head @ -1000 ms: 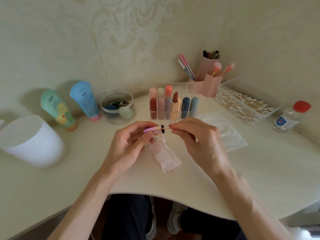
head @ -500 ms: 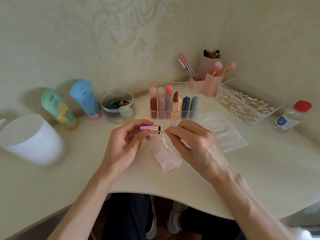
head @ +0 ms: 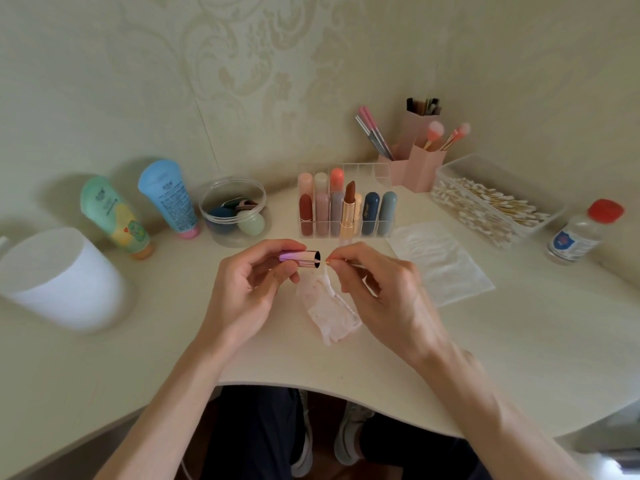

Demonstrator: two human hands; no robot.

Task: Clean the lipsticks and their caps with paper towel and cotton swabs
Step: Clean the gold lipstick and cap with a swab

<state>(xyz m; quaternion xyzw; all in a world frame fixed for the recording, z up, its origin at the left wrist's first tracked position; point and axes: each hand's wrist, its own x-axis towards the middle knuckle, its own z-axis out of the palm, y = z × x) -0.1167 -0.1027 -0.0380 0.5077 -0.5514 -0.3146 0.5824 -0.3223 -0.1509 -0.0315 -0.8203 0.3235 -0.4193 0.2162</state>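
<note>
My left hand (head: 246, 292) pinches a shiny pink lipstick cap (head: 300, 258) held sideways, its open end facing right. My right hand (head: 381, 296) pinches a cotton swab (head: 341, 260) whose tip sits just outside the cap's mouth. A crumpled, pink-stained paper towel (head: 329, 310) lies on the desk under both hands. An uncapped brown lipstick (head: 348, 209) in a gold case stands in the clear organizer (head: 346, 202) among several capped lipsticks.
A clear box of cotton swabs (head: 491, 202) and a red-capped bottle (head: 585, 230) stand at the right. A flat paper towel (head: 440, 261) lies beside my right hand. Two tubes (head: 138, 206), a round sponge container (head: 233, 211), a white tub (head: 59, 278) and pink brush holders (head: 415, 161) line the back.
The cotton swab was inside the cap a second ago. My right hand has drawn it out, and its tip is now just outside the cap's opening.
</note>
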